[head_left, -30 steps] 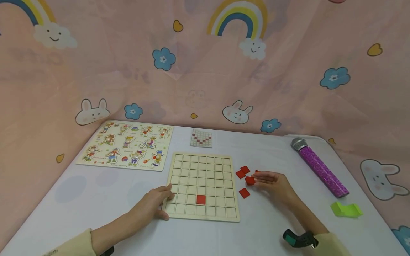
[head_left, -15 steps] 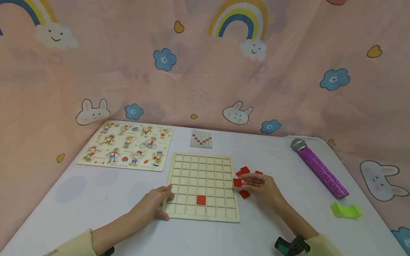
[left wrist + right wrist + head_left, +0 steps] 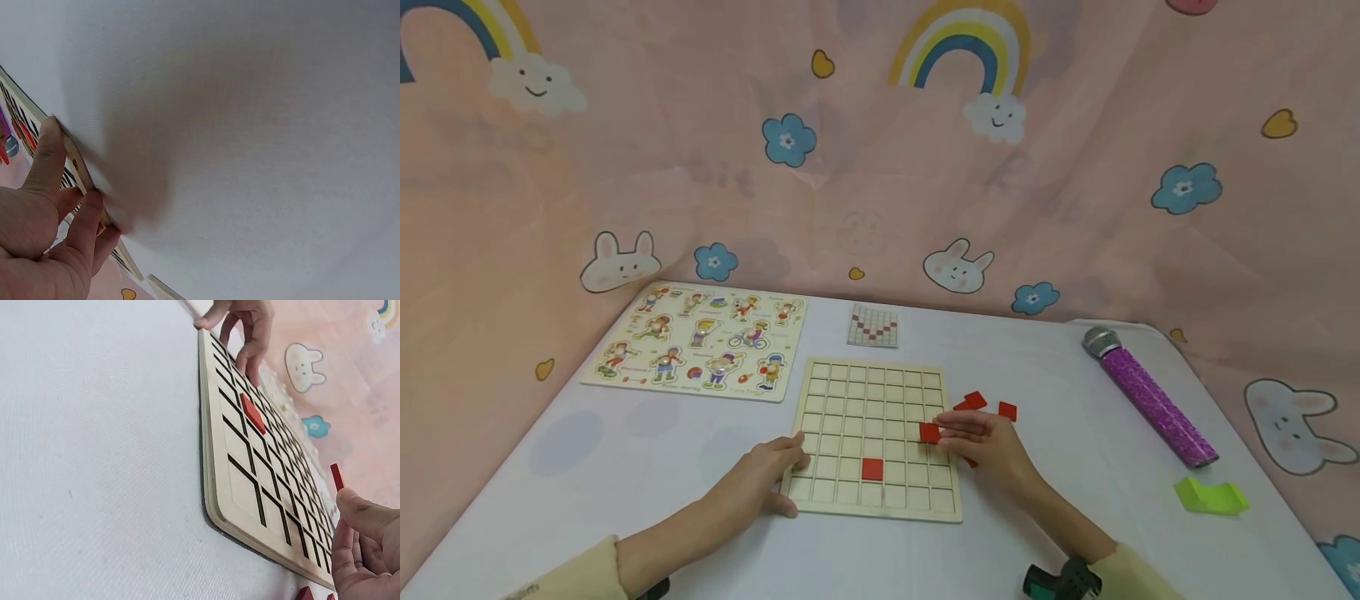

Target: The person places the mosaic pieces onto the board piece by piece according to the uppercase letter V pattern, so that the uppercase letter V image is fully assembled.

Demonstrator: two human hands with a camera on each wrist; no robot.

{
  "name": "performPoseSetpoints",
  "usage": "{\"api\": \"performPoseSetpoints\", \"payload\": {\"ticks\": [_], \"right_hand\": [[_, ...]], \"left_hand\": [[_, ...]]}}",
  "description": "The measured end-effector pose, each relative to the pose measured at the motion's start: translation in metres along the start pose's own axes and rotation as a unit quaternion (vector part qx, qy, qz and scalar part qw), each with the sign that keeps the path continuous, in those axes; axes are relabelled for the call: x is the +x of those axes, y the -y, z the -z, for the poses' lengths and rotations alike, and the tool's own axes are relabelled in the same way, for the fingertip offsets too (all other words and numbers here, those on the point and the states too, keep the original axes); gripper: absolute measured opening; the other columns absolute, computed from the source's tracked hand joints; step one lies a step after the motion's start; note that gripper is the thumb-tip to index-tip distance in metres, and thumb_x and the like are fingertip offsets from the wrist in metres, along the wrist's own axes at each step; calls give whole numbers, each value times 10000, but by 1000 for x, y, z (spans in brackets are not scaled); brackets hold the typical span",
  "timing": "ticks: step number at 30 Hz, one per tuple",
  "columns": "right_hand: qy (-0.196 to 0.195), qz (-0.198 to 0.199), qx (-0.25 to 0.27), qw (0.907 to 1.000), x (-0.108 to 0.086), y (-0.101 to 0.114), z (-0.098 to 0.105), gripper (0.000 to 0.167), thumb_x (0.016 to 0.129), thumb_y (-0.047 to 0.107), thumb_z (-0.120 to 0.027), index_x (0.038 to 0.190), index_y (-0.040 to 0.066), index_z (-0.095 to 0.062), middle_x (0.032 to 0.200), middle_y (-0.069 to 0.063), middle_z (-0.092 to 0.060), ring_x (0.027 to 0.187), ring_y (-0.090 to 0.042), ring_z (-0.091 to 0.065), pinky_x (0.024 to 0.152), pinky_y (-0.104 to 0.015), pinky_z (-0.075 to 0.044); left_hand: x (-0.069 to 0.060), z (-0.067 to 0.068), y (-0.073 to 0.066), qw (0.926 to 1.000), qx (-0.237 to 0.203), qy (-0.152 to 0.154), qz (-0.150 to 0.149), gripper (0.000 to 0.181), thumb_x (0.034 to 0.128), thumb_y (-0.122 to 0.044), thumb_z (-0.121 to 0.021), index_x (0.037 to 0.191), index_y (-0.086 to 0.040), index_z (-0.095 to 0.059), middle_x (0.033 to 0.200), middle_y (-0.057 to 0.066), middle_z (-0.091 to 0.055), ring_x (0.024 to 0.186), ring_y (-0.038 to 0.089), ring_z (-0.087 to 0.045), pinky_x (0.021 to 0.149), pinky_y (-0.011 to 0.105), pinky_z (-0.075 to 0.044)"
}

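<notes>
A wooden grid board [image 3: 876, 504] lies on the white table, one red square tile [image 3: 872, 469] in its second row from the near edge. My left hand [image 3: 741, 487] grips the board's left edge; in the left wrist view, thumb and fingers [image 3: 84, 237] hold that edge. Between thumb and fingertips, my right hand [image 3: 992, 450] pinches another red tile [image 3: 928, 432] over the board's right part. The right wrist view shows that pinched tile [image 3: 337, 477] raised above the grid. Several loose red tiles [image 3: 1007, 411] lie right of the board, some partly hidden by my right hand.
Behind the board lies a small card [image 3: 873, 326] with a red V-shaped pattern on a grid. A picture puzzle board [image 3: 692, 342] is at the back left. To the right are a purple microphone [image 3: 1153, 400] and a green block [image 3: 1212, 495].
My right hand has moved left with the pinched red tile, from among the loose tiles to over the board's right part. My left hand has stayed at the left edge.
</notes>
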State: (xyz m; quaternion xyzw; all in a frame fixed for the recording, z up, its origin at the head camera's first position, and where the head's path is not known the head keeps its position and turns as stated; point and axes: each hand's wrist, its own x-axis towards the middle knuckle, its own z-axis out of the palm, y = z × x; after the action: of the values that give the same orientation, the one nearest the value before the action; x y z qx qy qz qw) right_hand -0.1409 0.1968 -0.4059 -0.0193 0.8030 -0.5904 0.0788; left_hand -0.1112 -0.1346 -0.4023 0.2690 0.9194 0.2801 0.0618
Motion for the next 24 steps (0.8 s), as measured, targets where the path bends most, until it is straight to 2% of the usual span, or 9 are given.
{"api": "performPoseSetpoints", "payload": {"ticks": [5, 15, 18, 24], "right_hand": [[116, 141, -119, 9998, 4, -1, -12, 349, 803, 83, -759, 1129, -6, -672, 1077, -127, -696, 947, -207, -671, 798, -216, -535], [307, 402, 58, 9987, 7, -4, -33, 339, 797, 46, -756, 1116, -30, -671, 1037, -154, -702, 895, -183, -683, 790, -221, -539], [375, 481, 153, 9980, 7, -3, -38, 343, 804, 29, -746, 1125, -51, -659, 1051, -176, -694, 902, -214, -686, 796, -230, -540], [373, 398, 334, 9980, 8, 1, -47, 338, 811, 13, -734, 1130, -61, -653, 1069, -182, -686, 891, -227, -686, 803, -219, -534]], "left_hand": [[0, 0, 0, 10000, -6, -25, -37, 509, 584, -132, -849, 1020, 32, -643, 1320, 284, -519, 1166, 430, -538, 935, 488, -455], [1, 0, 1, 9999, 56, -32, -103, 519, 584, -128, -852, 1027, 45, -644, 1314, 289, -521, 1166, 426, -538, 933, 488, -456], [1, 0, 1, 9999, 74, -54, -127, 518, 584, -128, -853, 1028, 42, -646, 1317, 288, -519, 1166, 424, -539, 931, 491, -457], [0, -1, 1, 9997, 93, -91, -193, 517, 584, -142, -851, 1024, 36, -645, 1315, 291, -519, 1155, 428, -544, 922, 498, -461]]}}
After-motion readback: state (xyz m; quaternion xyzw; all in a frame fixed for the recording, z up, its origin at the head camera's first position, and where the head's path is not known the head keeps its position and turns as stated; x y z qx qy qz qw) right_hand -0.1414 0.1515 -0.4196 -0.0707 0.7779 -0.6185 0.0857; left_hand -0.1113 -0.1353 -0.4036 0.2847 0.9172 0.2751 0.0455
